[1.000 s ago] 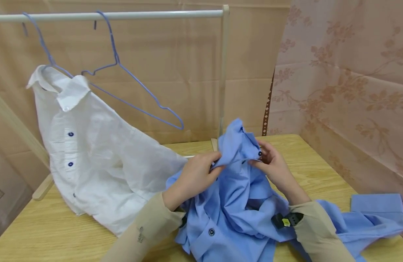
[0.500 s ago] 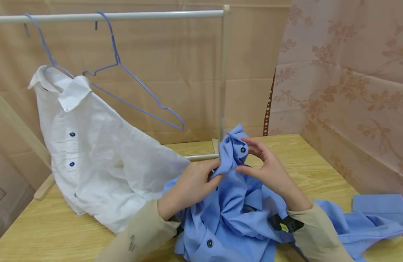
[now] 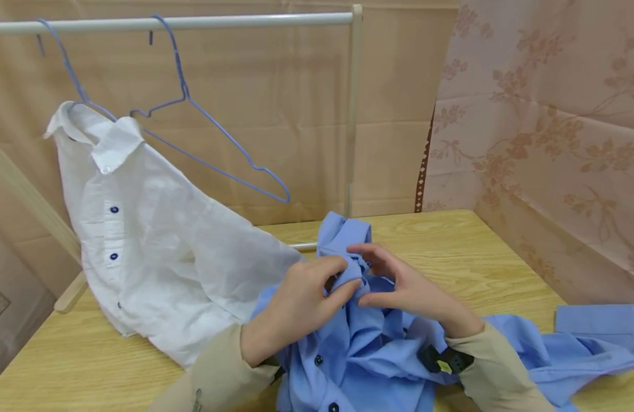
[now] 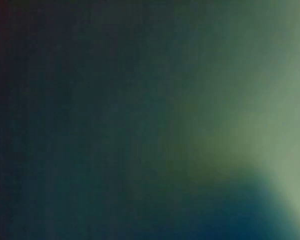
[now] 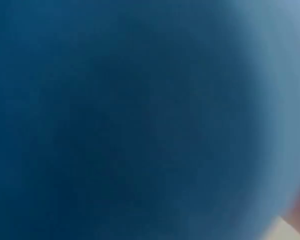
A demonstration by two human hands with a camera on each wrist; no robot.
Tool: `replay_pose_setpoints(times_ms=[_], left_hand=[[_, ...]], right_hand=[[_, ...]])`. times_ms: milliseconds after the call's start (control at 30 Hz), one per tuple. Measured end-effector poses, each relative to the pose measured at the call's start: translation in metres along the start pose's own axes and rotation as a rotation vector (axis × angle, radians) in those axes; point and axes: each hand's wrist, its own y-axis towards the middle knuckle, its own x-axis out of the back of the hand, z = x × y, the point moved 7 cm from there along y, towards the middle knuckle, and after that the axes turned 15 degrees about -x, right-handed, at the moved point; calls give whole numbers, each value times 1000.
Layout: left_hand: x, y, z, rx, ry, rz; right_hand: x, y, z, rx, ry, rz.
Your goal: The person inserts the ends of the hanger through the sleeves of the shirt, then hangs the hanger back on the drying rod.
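Note:
A crumpled light blue shirt (image 3: 368, 366) with dark buttons lies on the table, its collar (image 3: 343, 232) raised toward the back. My left hand (image 3: 296, 303) pinches the folded collar area between thumb and fingers. Just to its right, my right hand (image 3: 415, 289) reaches around the same bunched cloth, thumb and fingers spread apart, fingertips at the fabric. Part of the cloth between the hands is hidden by the fingers. Both wrist views are blurred and covered close up; blue fabric (image 5: 139, 120) fills most of the right one.
A white shirt (image 3: 157, 229) hangs on a blue wire hanger (image 3: 64, 63) at the left. Another blue hanger (image 3: 229, 137) hangs from the rack's white rail (image 3: 245, 22). One blue sleeve (image 3: 595, 335) stretches to the right across the wooden table (image 3: 440, 240).
The raised collar has been turned and lowered to the left, and its button is out of sight now. My right hand has moved left and down with it; the left hand keeps its pinch.

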Motion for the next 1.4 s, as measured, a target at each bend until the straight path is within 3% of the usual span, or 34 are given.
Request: replay_pose_setpoints(times_ms=[167, 267, 567, 733, 867, 967, 1100, 1233, 1400], left_hand=[[4, 0, 14, 39, 0, -62], [4, 1, 24, 79, -9, -31], [-10, -8, 58, 208, -9, 151], [-20, -16, 71, 200, 14, 244], [-29, -23, 78, 190, -5, 385], [-36, -33, 85, 230, -70, 512], [-42, -43, 88, 271, -167, 620], [-42, -47, 83, 199, -208, 678], [-35, -48, 83, 123, -146, 639]], right_hand=[[-21, 5, 2, 20, -137, 16], [-35, 7, 2, 15, -241, 41], [-75, 11, 3, 68, -486, 148], [-90, 9, 4, 127, -646, 160], [-101, 7, 4, 193, -761, 174], [-109, 7, 2, 244, -838, 176], [-115, 10, -4, 236, -878, 210], [-115, 12, -7, 190, -862, 246], [-107, 10, -3, 142, -800, 254]])
